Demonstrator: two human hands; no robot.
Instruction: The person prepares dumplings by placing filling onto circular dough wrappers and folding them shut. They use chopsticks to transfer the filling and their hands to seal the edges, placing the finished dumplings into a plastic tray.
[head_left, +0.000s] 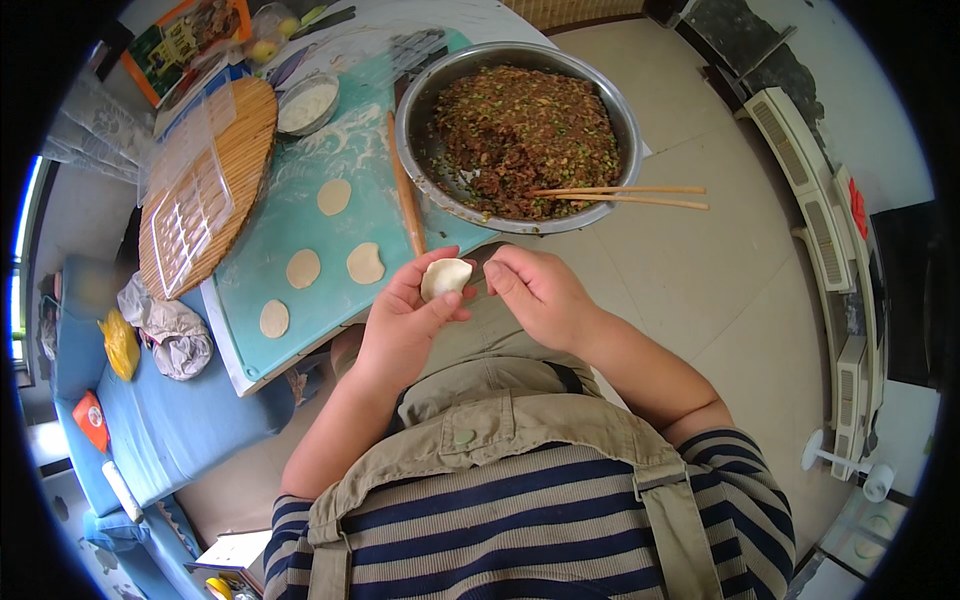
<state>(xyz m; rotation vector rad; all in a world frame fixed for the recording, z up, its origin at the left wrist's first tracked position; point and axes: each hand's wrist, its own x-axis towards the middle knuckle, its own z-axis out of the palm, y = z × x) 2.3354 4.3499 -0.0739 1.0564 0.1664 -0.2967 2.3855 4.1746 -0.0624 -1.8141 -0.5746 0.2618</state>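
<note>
My left hand holds a small piece of dough, a dumpling wrapper, between thumb and fingers; whether filling is inside cannot be told. Just to its right, apart from the dough, my right hand is closed in a loose fist, and nothing shows in it. Beyond the hands stands a large metal bowl of chopped filling, with a pair of chopsticks stuck in it and jutting out to the right. Several round dough wrappers lie on the teal mat, left of a wooden rolling pin.
A round slatted board with clear plastic trays overhangs the table's left edge. Behind it are a bowl of flour and an orange-edged package. A blue sofa stands left, with a yellow bag on it.
</note>
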